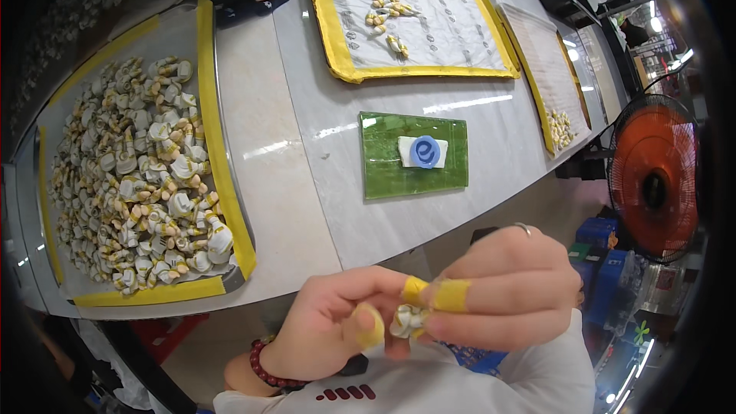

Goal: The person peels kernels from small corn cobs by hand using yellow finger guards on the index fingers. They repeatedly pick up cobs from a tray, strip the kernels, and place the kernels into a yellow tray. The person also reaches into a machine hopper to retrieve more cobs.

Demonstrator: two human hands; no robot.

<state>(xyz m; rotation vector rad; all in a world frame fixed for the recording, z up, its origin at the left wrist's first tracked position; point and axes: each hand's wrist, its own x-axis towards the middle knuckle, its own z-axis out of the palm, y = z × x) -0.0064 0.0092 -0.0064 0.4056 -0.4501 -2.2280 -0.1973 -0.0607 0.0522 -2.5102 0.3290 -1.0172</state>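
Observation:
Close to my body, past the table's near edge, both hands meet at a small white knotted piece with yellow bands (406,320). My left hand (326,320) pinches it from the left between thumb and fingers. From the right, the fingertips of my right hand (514,287) press together on its side. Yellow tape wraps several of my fingertips and fingers. What the piece is exactly cannot be made out, since the fingers cover part of it.
A yellow-edged tray (222,146) at left is heaped with similar white, yellow and beige pieces. A green board (418,184) carries a blue round cap (425,152). Farther back lie a cloth-lined tray (452,38) and a narrower tray (537,54). An orange fan (653,184) stands right.

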